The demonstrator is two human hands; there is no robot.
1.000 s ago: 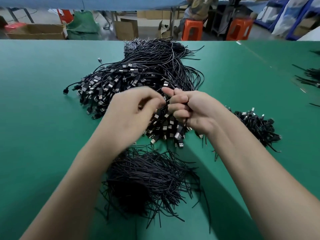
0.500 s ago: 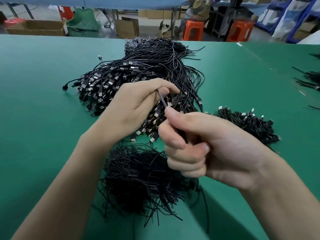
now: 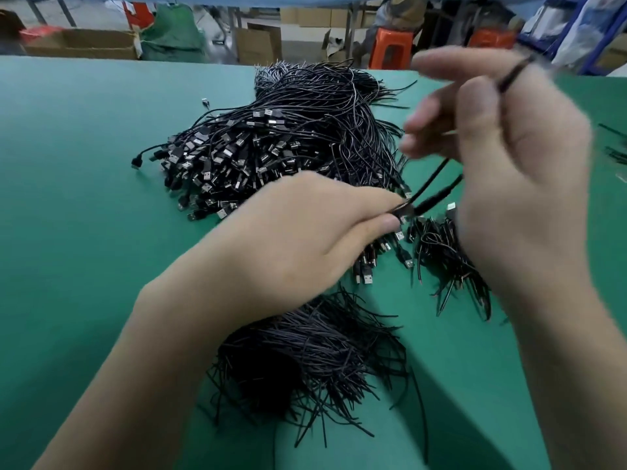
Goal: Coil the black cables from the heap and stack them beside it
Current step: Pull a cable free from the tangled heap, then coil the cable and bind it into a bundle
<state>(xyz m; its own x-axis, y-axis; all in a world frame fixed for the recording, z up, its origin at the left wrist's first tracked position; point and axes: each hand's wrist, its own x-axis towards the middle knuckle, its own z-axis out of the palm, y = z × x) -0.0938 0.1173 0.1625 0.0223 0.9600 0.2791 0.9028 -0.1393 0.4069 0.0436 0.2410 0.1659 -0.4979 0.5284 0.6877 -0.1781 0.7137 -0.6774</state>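
Fingers (image 3: 373, 200) of the left hand (image 3: 305, 239) pinch a thin black cable (image 3: 513, 73); the raised, blurred right hand (image 3: 515, 171) grips its loop above the heap of black USB cables (image 3: 288, 147) on the green surface (image 3: 84, 198).

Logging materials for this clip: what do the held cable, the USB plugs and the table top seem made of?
The held cable: thin black jacket, likely matte plastic or rubber; it bends freely. The USB plugs: silvery metal shells, by their glint, on black bodies, probably plastic. The table top: green, matte, even; perhaps a rubber or vinyl mat.
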